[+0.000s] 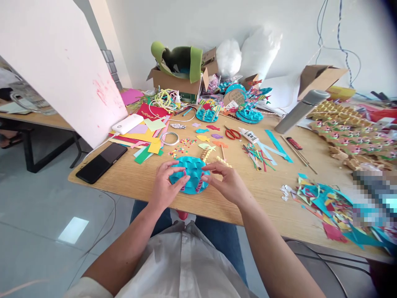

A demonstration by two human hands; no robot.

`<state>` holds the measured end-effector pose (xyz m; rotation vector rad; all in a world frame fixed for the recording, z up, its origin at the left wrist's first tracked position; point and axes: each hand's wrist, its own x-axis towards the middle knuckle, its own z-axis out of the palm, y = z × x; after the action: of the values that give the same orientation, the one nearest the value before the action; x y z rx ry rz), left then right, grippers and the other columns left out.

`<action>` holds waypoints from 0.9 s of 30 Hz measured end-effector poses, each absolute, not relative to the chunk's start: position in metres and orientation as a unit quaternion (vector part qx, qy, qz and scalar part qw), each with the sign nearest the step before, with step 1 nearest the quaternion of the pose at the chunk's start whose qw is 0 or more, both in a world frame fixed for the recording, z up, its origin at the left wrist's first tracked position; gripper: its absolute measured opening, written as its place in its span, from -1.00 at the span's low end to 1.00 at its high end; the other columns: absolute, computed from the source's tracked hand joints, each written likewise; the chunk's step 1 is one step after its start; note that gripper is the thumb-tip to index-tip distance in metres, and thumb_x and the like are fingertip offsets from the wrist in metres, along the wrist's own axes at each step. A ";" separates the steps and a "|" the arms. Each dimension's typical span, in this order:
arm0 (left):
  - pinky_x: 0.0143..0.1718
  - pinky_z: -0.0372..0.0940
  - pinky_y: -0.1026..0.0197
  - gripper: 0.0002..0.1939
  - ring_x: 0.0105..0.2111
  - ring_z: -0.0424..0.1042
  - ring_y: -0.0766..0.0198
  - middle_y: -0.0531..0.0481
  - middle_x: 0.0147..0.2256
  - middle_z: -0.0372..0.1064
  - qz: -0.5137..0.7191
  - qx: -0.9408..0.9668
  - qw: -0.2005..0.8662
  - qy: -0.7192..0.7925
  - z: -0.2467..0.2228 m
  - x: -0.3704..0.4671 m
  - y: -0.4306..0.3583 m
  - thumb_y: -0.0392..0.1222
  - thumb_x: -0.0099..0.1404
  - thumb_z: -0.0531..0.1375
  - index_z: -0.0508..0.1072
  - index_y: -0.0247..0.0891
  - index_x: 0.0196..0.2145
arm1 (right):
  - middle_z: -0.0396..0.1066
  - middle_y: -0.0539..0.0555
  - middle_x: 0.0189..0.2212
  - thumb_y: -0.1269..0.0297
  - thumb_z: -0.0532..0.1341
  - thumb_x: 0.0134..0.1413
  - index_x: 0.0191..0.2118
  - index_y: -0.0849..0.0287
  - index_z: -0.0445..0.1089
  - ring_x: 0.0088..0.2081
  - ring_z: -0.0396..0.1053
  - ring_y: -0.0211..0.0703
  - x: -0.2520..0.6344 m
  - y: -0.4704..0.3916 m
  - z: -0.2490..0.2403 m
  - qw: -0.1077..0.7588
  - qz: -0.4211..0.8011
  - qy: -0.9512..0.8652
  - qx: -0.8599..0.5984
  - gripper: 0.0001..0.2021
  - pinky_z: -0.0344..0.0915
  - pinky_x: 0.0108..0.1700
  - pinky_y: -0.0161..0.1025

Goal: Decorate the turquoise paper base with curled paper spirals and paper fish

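Left hand (165,182) and right hand (228,182) bracket purple strips (199,184) on a blue disc (192,164).

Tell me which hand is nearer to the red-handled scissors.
Right. The right hand is at the right side of the blue paper disc, with the scissors beyond it. The left hand is at the disc's left side, farther from the scissors.

**Partly hidden**

Left grip (166,181) and right grip (228,182) hide parts of the blue disc (192,164) and its purple strips (199,183). Pixelation blurs a dark object (374,189); the paper scraps (322,200) run past the right edge. Lettering on the glue bottle (249,135) is too small to read.
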<state>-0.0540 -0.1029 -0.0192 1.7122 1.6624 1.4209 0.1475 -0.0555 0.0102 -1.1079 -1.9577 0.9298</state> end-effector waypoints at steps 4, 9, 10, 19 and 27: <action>0.11 0.20 -0.01 -0.89 0.02 0.35 0.09 -0.12 -0.11 0.43 0.512 0.608 0.213 0.568 -0.021 -0.051 -0.100 -0.14 0.17 0.27 0.56 -0.21 -0.39 | 0.50 0.10 -0.25 0.21 0.37 -0.04 -0.36 0.10 0.53 -0.11 0.38 -0.03 0.140 -0.059 0.001 0.344 0.300 -0.785 -0.418 -0.88 0.22 0.02 -0.03; 0.10 0.23 0.01 -0.88 0.01 0.37 0.09 -0.13 -0.10 0.42 0.530 0.594 0.250 0.551 -0.026 -0.056 -0.102 -0.14 0.19 0.26 0.51 -0.23 -0.44 | 0.48 0.08 -0.27 0.26 0.32 0.03 -0.44 0.09 0.50 -0.13 0.37 -0.04 0.138 -0.062 -0.005 0.350 0.296 -0.781 -0.423 -0.92 0.23 0.00 -0.03; 0.10 0.23 0.01 -0.88 0.02 0.37 0.09 -0.13 -0.10 0.42 0.532 0.592 0.256 0.549 -0.027 -0.057 -0.102 -0.14 0.19 0.26 0.50 -0.23 -0.43 | 0.48 0.08 -0.26 0.26 0.32 0.03 -0.44 0.09 0.49 -0.13 0.37 -0.04 0.138 -0.063 -0.005 0.352 0.300 -0.778 -0.424 -0.92 0.24 -0.01 -0.03; 0.13 0.23 0.00 -0.93 0.07 0.33 0.07 -0.13 -0.05 0.39 0.526 0.614 0.284 0.516 -0.029 -0.064 -0.104 -0.18 0.22 0.24 0.51 -0.19 -0.35 | 0.48 0.09 -0.18 0.17 0.33 0.03 -0.17 0.04 0.47 -0.06 0.38 -0.02 0.150 -0.064 0.004 0.344 0.319 -0.776 -0.421 -0.78 0.23 0.05 -0.02; 0.02 0.34 0.09 -0.78 0.06 0.35 0.06 -0.12 -0.01 0.38 0.540 0.574 0.333 0.518 -0.026 -0.079 -0.106 -0.09 0.28 0.17 0.51 -0.16 -0.15 | 0.49 0.09 -0.35 0.17 0.20 0.12 -0.32 0.12 0.48 -0.31 0.41 -0.10 0.210 -0.012 0.023 0.346 0.228 -0.734 -0.537 -0.83 0.31 -0.22 -0.14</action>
<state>-0.0785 -0.1058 -0.0257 1.4997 1.3526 1.4102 0.2096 -0.0119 0.0226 -1.3950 -1.9063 0.5919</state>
